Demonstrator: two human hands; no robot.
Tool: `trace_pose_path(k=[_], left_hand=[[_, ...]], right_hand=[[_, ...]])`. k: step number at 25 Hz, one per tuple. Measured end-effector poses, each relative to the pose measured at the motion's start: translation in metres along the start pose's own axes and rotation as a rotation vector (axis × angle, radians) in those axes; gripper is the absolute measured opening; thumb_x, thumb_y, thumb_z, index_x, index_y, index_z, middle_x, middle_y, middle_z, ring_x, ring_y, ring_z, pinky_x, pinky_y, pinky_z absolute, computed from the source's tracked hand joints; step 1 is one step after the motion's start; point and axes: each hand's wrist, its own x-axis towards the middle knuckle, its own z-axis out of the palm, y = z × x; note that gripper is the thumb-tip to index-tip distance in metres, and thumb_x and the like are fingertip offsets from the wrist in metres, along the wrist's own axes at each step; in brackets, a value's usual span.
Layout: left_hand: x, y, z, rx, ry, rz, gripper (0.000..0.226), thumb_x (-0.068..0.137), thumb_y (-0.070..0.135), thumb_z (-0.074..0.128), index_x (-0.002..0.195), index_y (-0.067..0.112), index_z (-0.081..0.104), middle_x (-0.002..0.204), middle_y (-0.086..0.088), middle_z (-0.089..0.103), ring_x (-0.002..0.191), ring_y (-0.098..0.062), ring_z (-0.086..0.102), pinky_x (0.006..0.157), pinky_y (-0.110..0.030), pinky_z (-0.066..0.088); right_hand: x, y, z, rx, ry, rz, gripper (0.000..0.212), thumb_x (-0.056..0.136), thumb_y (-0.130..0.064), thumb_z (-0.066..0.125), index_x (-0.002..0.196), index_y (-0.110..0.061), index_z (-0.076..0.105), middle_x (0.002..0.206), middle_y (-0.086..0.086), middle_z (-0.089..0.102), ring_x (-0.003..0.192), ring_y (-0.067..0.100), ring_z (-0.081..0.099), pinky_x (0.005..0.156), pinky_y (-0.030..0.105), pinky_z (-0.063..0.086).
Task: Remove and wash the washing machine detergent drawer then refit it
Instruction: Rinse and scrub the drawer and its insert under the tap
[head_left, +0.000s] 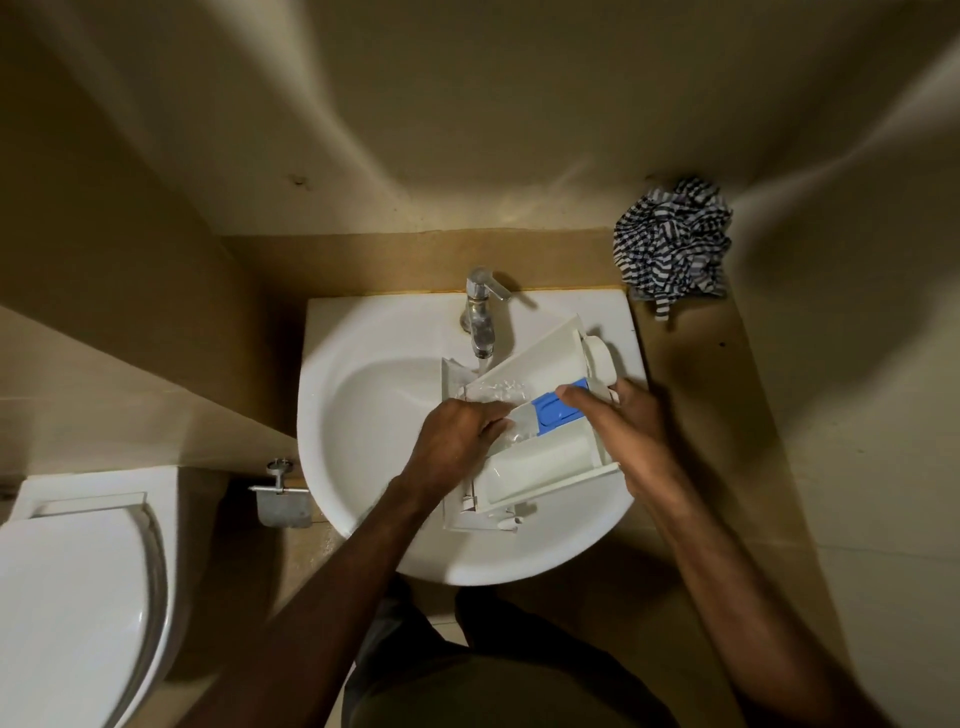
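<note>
Head view, catalogued relative to the sink.

Item: detergent drawer, white plastic with a blue insert. Location: inside the basin, lying slantwise, its front panel end raised toward the sink's right rear corner and its far end under the tap. Water runs from the tap onto the compartments.

Left hand: over the middle of the basin, fingers curled down onto the drawer's wet central compartment; whether they pinch a wall or only rub it cannot be told.

Right hand: at the sink's right rim, closed around the drawer's front-panel end, thumb lying beside the blue insert.

Other items: striped cloth, bunched on the counter behind the sink's right rear corner; toilet, well to the left of the sink.

Handling judgement: light, rigid, hollow; likely slippery while wet and soapy. Thin partition walls and the blue insert look the weakest parts. Best held by the thick front panel and the outer side rails, as the right hand does.
</note>
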Motion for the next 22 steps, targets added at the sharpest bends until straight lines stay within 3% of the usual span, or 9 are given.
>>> trace_pose_path(k=[3, 5, 7, 9, 12, 15, 17, 19, 22], left_hand=[[-0.013, -0.005, 0.005, 0.066, 0.060, 0.109, 0.031, 0.102, 0.022, 0.062, 0.132, 0.024, 0.069, 0.128, -0.002, 0.074, 0.121, -0.028, 0.066, 0.094, -0.036, 0.047], [-0.019, -0.012, 0.008, 0.151, 0.064, 0.207, 0.038, 0.104, 0.018, 0.058, 0.141, 0.019, 0.063, 0.151, -0.001, 0.060, 0.147, -0.025, 0.046, 0.120, -0.045, 0.035], [-0.022, -0.017, 0.010, 0.232, 0.055, 0.237, 0.038, 0.108, 0.026, 0.052, 0.144, 0.019, 0.061, 0.158, 0.002, 0.052, 0.154, -0.025, 0.036, 0.126, -0.058, 0.023], [-0.019, -0.020, 0.006, 0.235, 0.036, 0.219, 0.039, 0.111, 0.035, 0.045, 0.143, 0.023, 0.063, 0.157, 0.006, 0.053, 0.154, -0.022, 0.038, 0.126, -0.063, 0.017], [-0.020, -0.030, -0.002, 0.195, 0.098, 0.205, 0.037, 0.110, 0.031, 0.049, 0.142, 0.021, 0.064, 0.158, 0.001, 0.052, 0.153, -0.024, 0.038, 0.124, -0.060, 0.025], [-0.019, -0.033, -0.005, 0.034, 0.170, -0.022, 0.047, 0.105, 0.033, 0.061, 0.149, 0.018, 0.055, 0.162, -0.005, 0.046, 0.150, -0.025, 0.041, 0.121, -0.046, 0.033], [-0.010, -0.020, -0.002, -0.297, 0.092, -0.282, 0.055, 0.106, 0.035, 0.060, 0.156, 0.020, 0.044, 0.146, -0.002, 0.062, 0.129, -0.021, 0.060, 0.106, -0.038, 0.048], [0.006, -0.011, 0.002, -0.485, 0.068, -0.467, 0.046, 0.108, 0.034, 0.054, 0.151, 0.018, 0.048, 0.123, -0.006, 0.073, 0.109, -0.029, 0.070, 0.093, -0.039, 0.055], [0.033, -0.009, 0.003, -0.386, 0.096, -0.559, 0.035, 0.111, 0.032, 0.045, 0.127, 0.005, 0.062, 0.108, -0.020, 0.074, 0.105, -0.044, 0.066, 0.087, -0.045, 0.050]], right_hand=[[-0.013, -0.002, 0.009, -0.108, 0.073, -0.047, 0.061, 0.060, -0.063, 0.079, 0.103, -0.020, 0.074, 0.094, -0.007, 0.080, 0.092, 0.019, 0.076, 0.088, 0.049, 0.061], [-0.017, -0.004, 0.007, -0.143, 0.121, -0.053, 0.064, 0.057, -0.066, 0.077, 0.101, -0.021, 0.074, 0.092, -0.008, 0.079, 0.089, 0.017, 0.075, 0.086, 0.048, 0.062], [-0.020, -0.004, 0.000, -0.115, 0.129, -0.058, 0.064, 0.056, -0.065, 0.078, 0.102, -0.019, 0.075, 0.091, -0.007, 0.079, 0.088, 0.017, 0.076, 0.086, 0.049, 0.062], [-0.021, -0.003, -0.005, -0.082, 0.143, -0.046, 0.057, 0.061, -0.057, 0.082, 0.103, -0.019, 0.076, 0.092, -0.005, 0.080, 0.089, 0.019, 0.076, 0.086, 0.050, 0.062], [-0.025, -0.001, -0.010, -0.073, 0.181, -0.049, 0.041, 0.075, -0.039, 0.088, 0.109, -0.021, 0.075, 0.096, -0.005, 0.079, 0.090, 0.019, 0.076, 0.085, 0.051, 0.063], [-0.030, -0.001, -0.010, -0.112, 0.262, -0.080, 0.042, 0.077, -0.038, 0.089, 0.114, -0.022, 0.074, 0.097, -0.008, 0.078, 0.090, 0.016, 0.076, 0.082, 0.047, 0.064], [-0.034, -0.005, -0.006, -0.138, 0.304, -0.124, 0.045, 0.076, -0.041, 0.088, 0.114, -0.022, 0.074, 0.096, -0.011, 0.078, 0.090, 0.015, 0.075, 0.079, 0.040, 0.063], [-0.038, -0.010, 0.000, -0.177, 0.317, -0.183, 0.050, 0.074, -0.046, 0.086, 0.117, -0.024, 0.074, 0.096, -0.014, 0.077, 0.091, 0.010, 0.074, 0.078, 0.031, 0.061], [-0.042, -0.014, 0.006, -0.255, 0.319, -0.215, 0.050, 0.074, -0.046, 0.086, 0.117, -0.025, 0.072, 0.098, -0.014, 0.077, 0.091, 0.011, 0.073, 0.081, 0.033, 0.062]])
